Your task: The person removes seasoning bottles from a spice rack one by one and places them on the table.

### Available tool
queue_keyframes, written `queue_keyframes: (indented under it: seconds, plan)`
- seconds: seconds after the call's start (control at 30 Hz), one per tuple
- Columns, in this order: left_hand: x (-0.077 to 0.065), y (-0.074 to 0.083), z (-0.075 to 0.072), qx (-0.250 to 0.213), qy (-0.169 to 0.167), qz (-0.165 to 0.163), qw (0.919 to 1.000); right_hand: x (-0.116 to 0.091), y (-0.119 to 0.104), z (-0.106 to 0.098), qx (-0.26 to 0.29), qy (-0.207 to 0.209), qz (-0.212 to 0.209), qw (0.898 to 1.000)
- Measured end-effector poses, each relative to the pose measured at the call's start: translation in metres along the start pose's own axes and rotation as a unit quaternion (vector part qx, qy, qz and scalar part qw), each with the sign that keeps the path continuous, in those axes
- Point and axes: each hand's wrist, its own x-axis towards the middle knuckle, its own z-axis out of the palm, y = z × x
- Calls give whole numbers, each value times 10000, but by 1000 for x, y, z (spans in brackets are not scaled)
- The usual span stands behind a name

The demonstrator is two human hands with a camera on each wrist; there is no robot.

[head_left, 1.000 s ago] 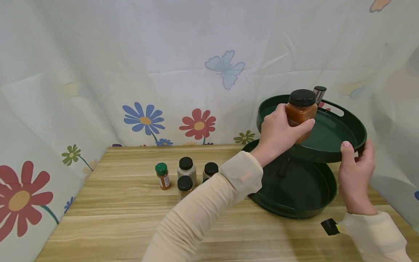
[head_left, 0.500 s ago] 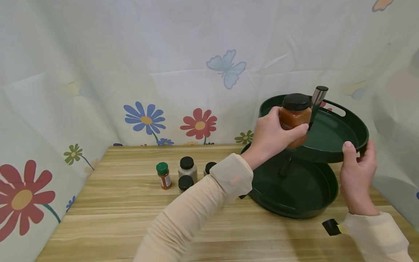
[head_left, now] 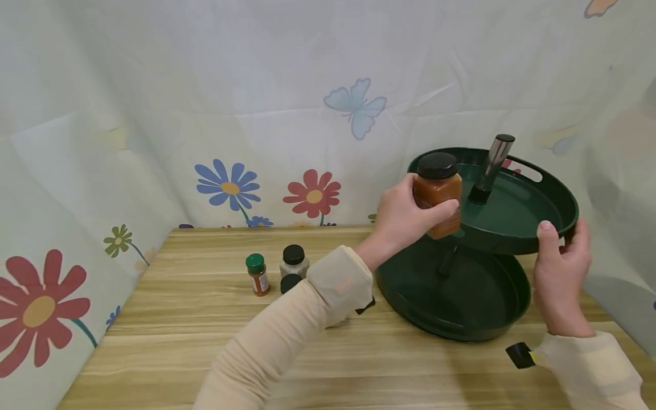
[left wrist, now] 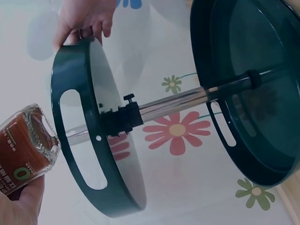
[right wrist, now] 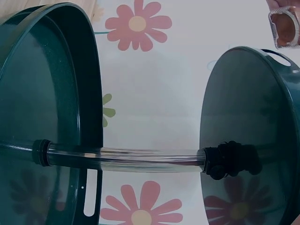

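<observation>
My left hand grips a square spice jar with a black lid and orange-brown contents. It holds the jar over the near left rim of a dark green upper tray. In the left wrist view the jar's clear base appears close to that tray. With the thumb on the rim and fingers below, my right hand holds the tray's right side. A metal pole runs through the upper tray down to a larger green lower tray. The upper tray tilts slightly.
Left of the trays, a small green-capped spice bottle and black-lidded jars, one pale, stand on the wooden table. My left sleeve hides part of that group. A flower-printed curtain hangs behind.
My left hand has moved left and slightly down with the spice jar, from over the upper tray's middle to its left rim, uncovering the pole. My right hand stays on the tray.
</observation>
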Motion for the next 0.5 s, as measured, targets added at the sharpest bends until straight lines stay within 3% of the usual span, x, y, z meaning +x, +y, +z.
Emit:
queue_keyframes:
  seconds: [0.5]
  plan:
    - [-12,-14,-15,163,-94,-320,9993,2,2,-1,37,-27,11,10000]
